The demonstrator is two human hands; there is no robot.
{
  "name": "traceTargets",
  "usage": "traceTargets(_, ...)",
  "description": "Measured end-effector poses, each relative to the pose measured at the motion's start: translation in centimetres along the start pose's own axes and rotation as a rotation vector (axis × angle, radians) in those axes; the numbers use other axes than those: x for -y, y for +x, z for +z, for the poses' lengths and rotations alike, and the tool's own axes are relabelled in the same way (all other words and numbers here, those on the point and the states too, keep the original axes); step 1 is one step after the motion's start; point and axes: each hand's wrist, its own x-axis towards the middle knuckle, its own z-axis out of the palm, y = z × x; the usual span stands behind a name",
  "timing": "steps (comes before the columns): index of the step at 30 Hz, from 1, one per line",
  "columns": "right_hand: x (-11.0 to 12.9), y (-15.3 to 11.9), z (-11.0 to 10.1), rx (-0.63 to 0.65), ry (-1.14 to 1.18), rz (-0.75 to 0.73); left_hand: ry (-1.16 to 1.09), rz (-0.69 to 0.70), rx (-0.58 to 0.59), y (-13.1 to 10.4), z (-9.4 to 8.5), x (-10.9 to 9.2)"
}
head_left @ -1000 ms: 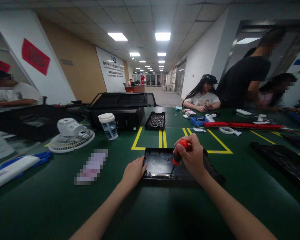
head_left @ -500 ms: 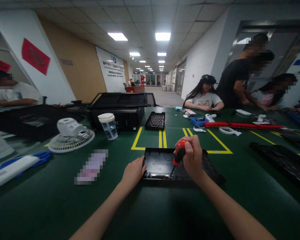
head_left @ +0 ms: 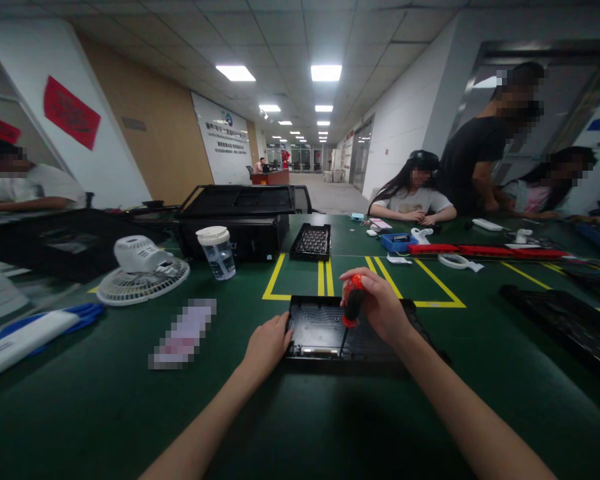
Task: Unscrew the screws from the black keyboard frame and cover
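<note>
A black plastic panel [head_left: 310,323] with raised edges lies in front of me on the green table. My left hand [head_left: 267,343] grips its left edge, fingers closed around the rim. In my right hand [head_left: 383,307] is a red and black screwdriver [head_left: 353,305], held near upright. Its shaft points down at the panel's near edge, beside a shiny metal strip [head_left: 321,351]. The tip is small and dark, so whether it sits on a screw I cannot tell. My right hand and forearm cover part of the panel's right side.
Beyond the panel stands a small black tray of parts [head_left: 311,241]. To the left are a lidded cup [head_left: 218,255], a white fan [head_left: 143,270], a blurred flat item [head_left: 183,335] and a black case [head_left: 235,237]. Another black panel [head_left: 565,320] lies right. People sit and stand around the table.
My right hand has shifted slightly left and turned, bringing the screwdriver more upright over the same spot. The left hand and panel stay put.
</note>
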Motion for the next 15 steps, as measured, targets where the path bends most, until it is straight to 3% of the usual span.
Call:
traceTargets(9,0.67,0.29,0.08,0.113,0.209,0.044,-0.016,0.003,-0.002,-0.09,-0.09,-0.03)
traceTargets(15,1.00,0.18,-0.10,0.185,0.182,0.087,-0.022,-0.013,0.017,-0.07,-0.29,-0.18)
